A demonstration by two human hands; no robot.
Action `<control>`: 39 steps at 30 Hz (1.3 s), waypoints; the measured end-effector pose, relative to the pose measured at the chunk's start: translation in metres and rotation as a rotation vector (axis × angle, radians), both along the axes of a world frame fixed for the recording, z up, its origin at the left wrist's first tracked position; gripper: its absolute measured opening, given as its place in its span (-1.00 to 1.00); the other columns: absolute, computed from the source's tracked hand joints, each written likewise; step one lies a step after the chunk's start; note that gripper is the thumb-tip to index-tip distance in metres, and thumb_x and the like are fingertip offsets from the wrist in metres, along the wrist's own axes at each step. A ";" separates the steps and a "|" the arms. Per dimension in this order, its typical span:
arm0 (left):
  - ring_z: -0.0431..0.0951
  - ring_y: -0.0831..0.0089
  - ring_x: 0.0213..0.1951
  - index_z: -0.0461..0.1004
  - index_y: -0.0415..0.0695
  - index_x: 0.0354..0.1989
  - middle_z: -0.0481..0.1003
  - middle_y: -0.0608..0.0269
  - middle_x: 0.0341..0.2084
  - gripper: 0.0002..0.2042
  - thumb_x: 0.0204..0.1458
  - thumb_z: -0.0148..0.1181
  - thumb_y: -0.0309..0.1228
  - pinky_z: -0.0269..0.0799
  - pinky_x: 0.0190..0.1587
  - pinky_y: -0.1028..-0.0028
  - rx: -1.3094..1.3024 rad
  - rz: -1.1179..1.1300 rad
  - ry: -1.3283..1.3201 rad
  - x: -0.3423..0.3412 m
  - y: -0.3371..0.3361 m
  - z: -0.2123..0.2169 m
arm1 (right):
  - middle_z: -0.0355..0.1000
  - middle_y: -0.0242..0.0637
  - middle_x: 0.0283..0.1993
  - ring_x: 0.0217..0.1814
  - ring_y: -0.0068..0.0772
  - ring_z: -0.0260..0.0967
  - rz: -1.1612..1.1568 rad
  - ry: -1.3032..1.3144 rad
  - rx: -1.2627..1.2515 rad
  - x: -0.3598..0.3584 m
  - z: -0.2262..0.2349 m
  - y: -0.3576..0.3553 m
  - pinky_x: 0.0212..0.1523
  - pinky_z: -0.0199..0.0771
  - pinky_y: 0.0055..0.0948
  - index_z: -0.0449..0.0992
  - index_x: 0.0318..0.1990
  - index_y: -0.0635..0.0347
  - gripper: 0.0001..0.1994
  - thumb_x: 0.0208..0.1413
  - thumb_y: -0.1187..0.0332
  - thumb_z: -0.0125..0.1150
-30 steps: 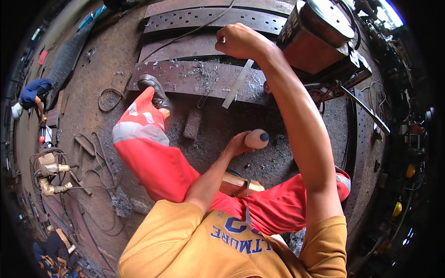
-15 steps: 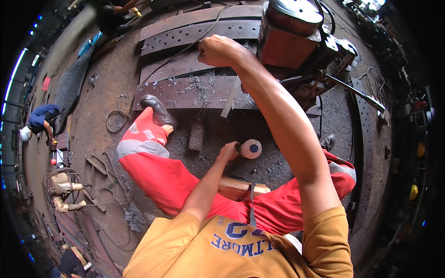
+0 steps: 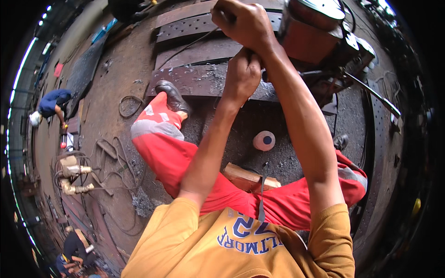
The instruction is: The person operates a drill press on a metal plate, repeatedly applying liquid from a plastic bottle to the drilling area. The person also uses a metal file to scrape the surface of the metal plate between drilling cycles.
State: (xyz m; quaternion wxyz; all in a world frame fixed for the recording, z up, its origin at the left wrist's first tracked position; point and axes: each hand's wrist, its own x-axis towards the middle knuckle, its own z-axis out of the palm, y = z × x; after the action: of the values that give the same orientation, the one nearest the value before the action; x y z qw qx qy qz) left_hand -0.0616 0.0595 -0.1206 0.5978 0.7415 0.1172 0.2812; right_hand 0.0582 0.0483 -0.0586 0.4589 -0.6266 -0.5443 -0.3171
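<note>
My left hand is closed just below my right wrist, above the steel plates. Whatever it may hold is hidden behind its fingers. Higher up, my right hand has its fingers curled in; I cannot make out anything inside them. Right of both hands stands a machine with a dark red housing and a silvery round top. A long metal lever sticks out from its right side. A pale bottle with a dark blue cap stands on the ground between my legs, apart from both hands.
Long steel plates, some with holes, lie ahead with metal shavings on them. A wooden block is beneath me. Yellowish power tools and tangled cables lie at the left. A co-worker in dark blue bends over at the far left.
My left hand has left the bottle and risen to beside my right wrist. My right hand has moved up and slightly right in view. The bottle stays on the ground.
</note>
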 end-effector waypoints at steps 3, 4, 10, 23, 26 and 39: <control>0.55 -0.14 -0.25 0.46 -0.34 -0.15 0.54 -0.25 -0.38 -0.74 0.25 0.01 -0.34 0.46 -0.18 0.09 0.282 -0.130 0.074 -0.007 -0.016 0.013 | 0.37 -0.41 -0.62 -0.61 -0.72 0.25 0.007 0.351 0.359 -0.023 0.014 -0.035 -0.58 0.26 -0.56 0.52 -0.31 0.18 -0.92 0.16 0.43 0.30; 0.52 -0.32 -0.15 0.45 -0.34 -0.16 0.53 -0.36 -0.32 -0.76 0.25 0.01 -0.36 0.46 -0.12 0.01 0.359 -0.187 0.079 -0.011 -0.018 0.016 | 0.50 -0.42 -0.60 -0.55 -0.77 0.38 -0.033 0.415 0.425 -0.024 0.006 -0.049 -0.51 0.38 -0.60 0.57 -0.27 0.20 -0.92 0.16 0.40 0.30; 0.66 -0.03 -0.35 0.60 -0.24 -0.38 0.61 -0.07 -0.49 -0.45 0.26 0.04 0.08 0.54 -0.22 0.11 1.263 -0.337 0.505 0.021 -0.023 0.069 | 0.42 -0.39 -0.63 -0.60 -0.74 0.35 -0.145 0.306 0.065 -0.025 -0.011 -0.192 -0.57 0.32 -0.56 0.53 -0.31 0.22 -0.93 0.16 0.44 0.29; 0.61 0.11 -0.33 0.54 -0.39 -0.08 0.58 -0.16 -0.41 -0.47 0.10 0.27 -0.05 0.48 -0.18 0.17 0.954 -0.710 0.576 0.072 -0.029 0.040 | 0.58 -0.03 -0.32 -0.23 0.09 0.58 -0.379 0.631 -1.316 -0.039 -0.155 -0.324 -0.22 0.59 -0.04 0.58 -0.12 0.10 -0.75 0.06 0.26 0.27; 0.50 0.41 -0.60 0.54 -0.36 -0.10 0.50 0.13 -0.61 -0.54 0.08 0.31 -0.14 0.45 -0.46 0.33 0.855 -0.675 0.591 0.062 -0.025 0.046 | 0.59 -0.05 -0.27 -0.15 0.06 0.57 -0.304 0.786 -1.183 -0.041 -0.141 -0.305 -0.13 0.57 -0.02 0.54 -0.04 0.12 -0.69 0.15 0.16 0.26; 0.40 0.58 -0.67 0.54 -0.33 -0.18 0.40 0.35 -0.68 -0.68 0.06 0.27 -0.28 0.30 -0.61 0.46 0.704 -0.653 0.716 0.062 -0.033 0.056 | 0.61 -0.06 -0.12 -0.01 0.00 0.58 -0.398 0.767 -1.278 -0.045 -0.154 -0.308 -0.01 0.59 -0.07 0.62 -0.06 0.12 -0.67 0.03 0.20 0.30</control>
State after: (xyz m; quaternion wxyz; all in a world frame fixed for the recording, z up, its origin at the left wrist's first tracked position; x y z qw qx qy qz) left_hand -0.0001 0.0263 -0.0643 0.2950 0.9413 -0.0226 -0.1626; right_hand 0.0129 -0.2600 -0.2122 0.0988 -0.9220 -0.3017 0.2218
